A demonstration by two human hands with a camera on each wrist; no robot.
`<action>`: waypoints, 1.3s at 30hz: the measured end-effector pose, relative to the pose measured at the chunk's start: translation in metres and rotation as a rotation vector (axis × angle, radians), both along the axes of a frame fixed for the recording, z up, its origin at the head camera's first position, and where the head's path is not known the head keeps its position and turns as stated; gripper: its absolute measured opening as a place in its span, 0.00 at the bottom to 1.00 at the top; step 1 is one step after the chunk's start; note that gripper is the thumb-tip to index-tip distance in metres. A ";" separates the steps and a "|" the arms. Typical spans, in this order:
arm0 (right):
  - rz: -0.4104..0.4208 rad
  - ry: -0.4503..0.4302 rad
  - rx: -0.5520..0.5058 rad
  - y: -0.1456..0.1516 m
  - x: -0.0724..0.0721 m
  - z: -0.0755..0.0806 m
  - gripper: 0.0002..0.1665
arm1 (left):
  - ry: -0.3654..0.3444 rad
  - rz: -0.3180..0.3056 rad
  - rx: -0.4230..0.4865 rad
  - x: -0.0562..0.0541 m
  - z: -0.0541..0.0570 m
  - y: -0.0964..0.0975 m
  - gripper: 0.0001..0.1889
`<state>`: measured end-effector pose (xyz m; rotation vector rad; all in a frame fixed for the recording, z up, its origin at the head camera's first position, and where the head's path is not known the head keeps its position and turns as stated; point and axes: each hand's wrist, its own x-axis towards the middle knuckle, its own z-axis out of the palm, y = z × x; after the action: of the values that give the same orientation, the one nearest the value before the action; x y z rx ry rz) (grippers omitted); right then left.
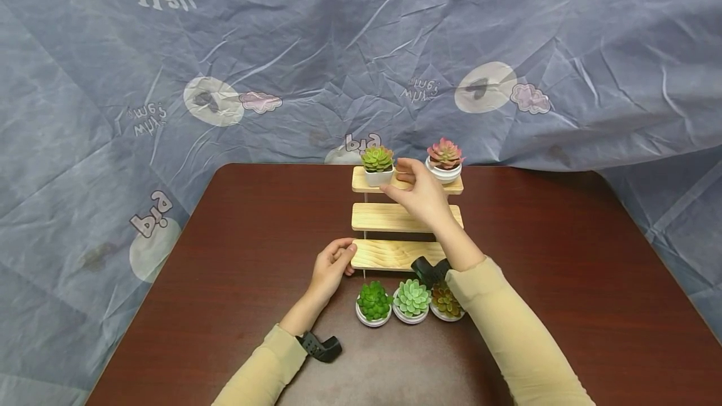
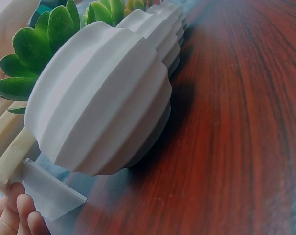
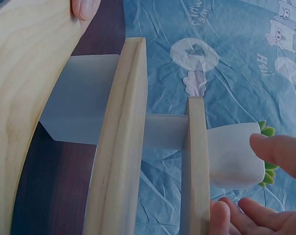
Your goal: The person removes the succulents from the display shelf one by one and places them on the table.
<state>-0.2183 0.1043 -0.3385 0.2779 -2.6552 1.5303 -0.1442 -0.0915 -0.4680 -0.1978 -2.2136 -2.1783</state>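
A three-tier wooden shelf (image 1: 395, 255) stands on the table. At its lowest board's left end, my left hand (image 1: 331, 262) grips the edge, thumb above and fingers curled beneath. On the top board sits a green succulent in a white square pot (image 1: 379, 177). Right beside that pot is my right hand (image 1: 420, 193), thumb and fingers spread apart; the thumb overlaps the pot (image 3: 236, 155) in the right wrist view. A pink succulent in a round white pot (image 1: 444, 171) stands at the top board's right end.
In front of the shelf stand a dark green succulent (image 1: 374, 301), a pale green one (image 1: 412, 298) and a brownish one (image 1: 445, 302), partly hidden by the right wrist camera. Their ribbed white pots (image 2: 103, 103) loom close in the left wrist view. A printed cloth (image 1: 316, 67) hangs behind.
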 end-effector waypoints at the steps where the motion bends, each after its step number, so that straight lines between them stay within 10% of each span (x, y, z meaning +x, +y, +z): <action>1: 0.003 -0.002 -0.007 0.000 -0.001 0.000 0.40 | 0.000 0.000 -0.003 0.000 0.000 0.000 0.14; 39: 0.047 -0.079 -0.014 -0.005 -0.024 -0.004 0.42 | -0.010 0.007 -0.002 0.001 0.000 0.001 0.14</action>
<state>-0.2427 0.0995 -0.3423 0.2871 -2.7158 1.6057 -0.1432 -0.0908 -0.4685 -0.1795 -2.2188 -2.1781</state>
